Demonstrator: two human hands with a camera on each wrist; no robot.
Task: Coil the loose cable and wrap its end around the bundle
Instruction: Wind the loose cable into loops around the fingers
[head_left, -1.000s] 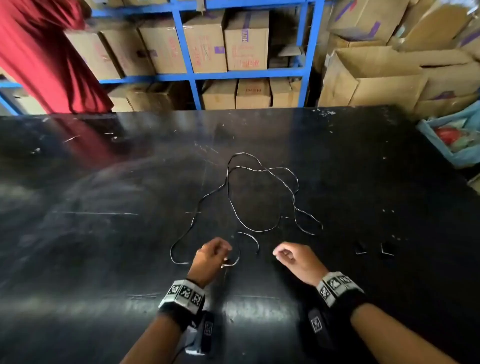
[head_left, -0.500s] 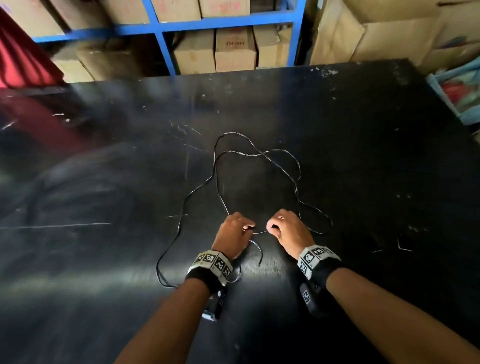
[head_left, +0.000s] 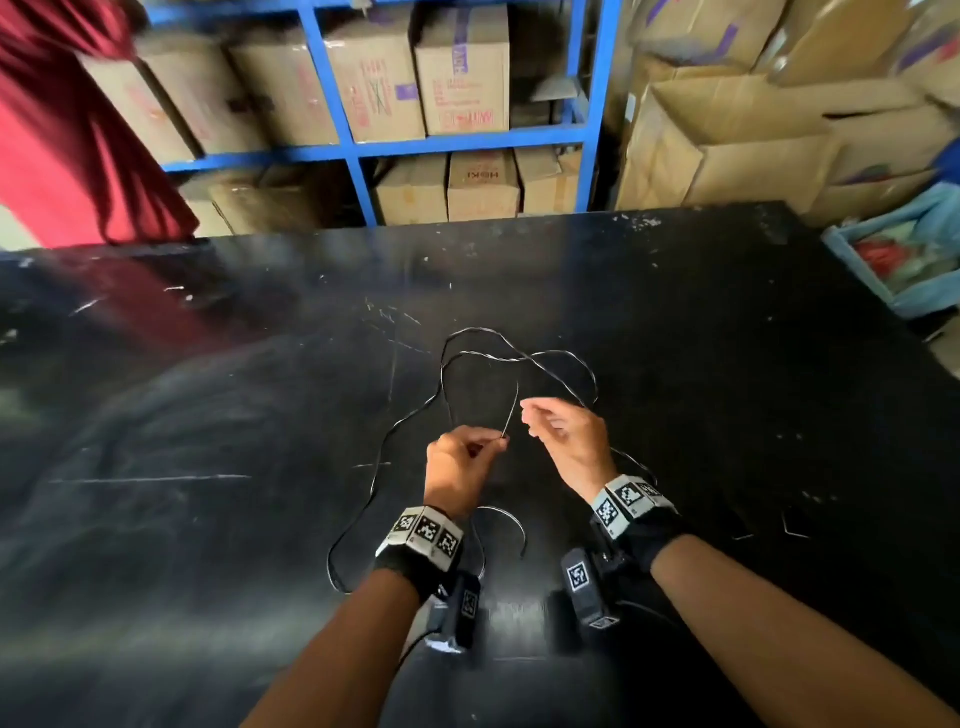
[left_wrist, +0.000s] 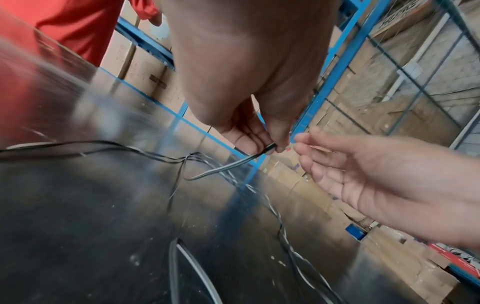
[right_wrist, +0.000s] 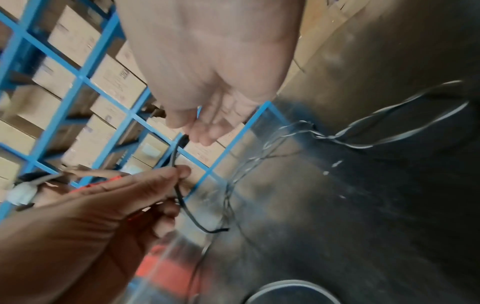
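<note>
A thin black cable (head_left: 561, 356) lies in loose, crossing loops on the black table (head_left: 208, 467). My left hand (head_left: 496, 441) is lifted off the table and pinches the cable near one end between thumb and fingertips (left_wrist: 270, 147). A short free tail (right_wrist: 226, 229) hangs below that pinch. From the pinch a strand (head_left: 514, 405) rises to my right hand (head_left: 527, 415). That hand hovers just right of the left, its fingers (left_wrist: 337, 164) loosely extended. The strand ends at those fingertips (right_wrist: 197, 135), and no grip shows.
Blue metal shelving (head_left: 332, 93) stacked with cardboard boxes stands behind the table. Open cartons (head_left: 753, 145) are piled at the back right, and a blue bin (head_left: 909, 301) sits by the right edge. Someone in red (head_left: 62, 130) stands at the far left. Small scraps (head_left: 795, 525) lie to my right.
Both hands were down on the table at the cable. They have risen, and my left hand has lifted a strand up with it. The right hand's fingers have opened.
</note>
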